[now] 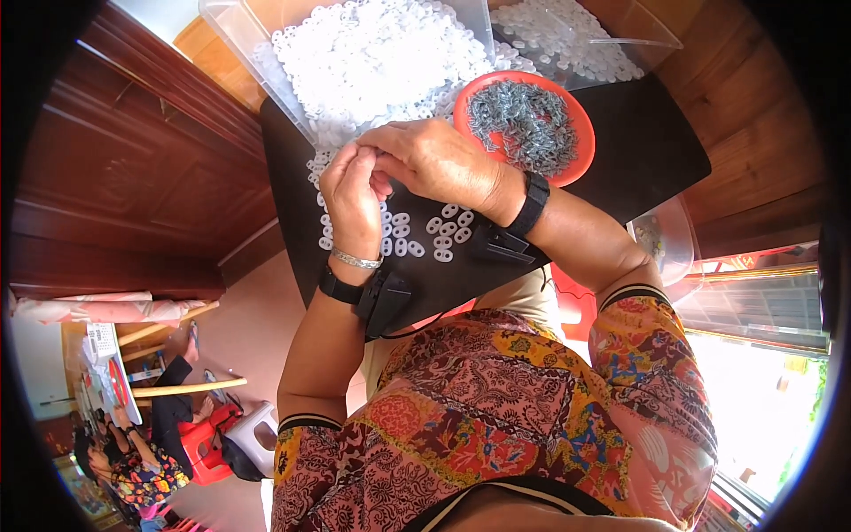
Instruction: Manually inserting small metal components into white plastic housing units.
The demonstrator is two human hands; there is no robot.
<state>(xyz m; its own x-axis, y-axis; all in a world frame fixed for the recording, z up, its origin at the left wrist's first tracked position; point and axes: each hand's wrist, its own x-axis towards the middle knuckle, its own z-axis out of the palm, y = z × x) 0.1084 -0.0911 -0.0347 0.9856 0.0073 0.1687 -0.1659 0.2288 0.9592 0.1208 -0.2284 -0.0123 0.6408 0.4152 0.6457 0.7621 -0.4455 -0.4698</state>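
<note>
pinching fingertips (pixel 370 158) together over white rings (pixel 443 232)

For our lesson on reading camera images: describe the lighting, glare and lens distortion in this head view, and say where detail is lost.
Head view: strong fisheye bends the dark board and the wood panelling toward a black rim; daylight at the window, lower right, is blown out to white; the white rings in the clear bin glare into one mass; the left hand and right hand are evenly lit and sharp.
</note>
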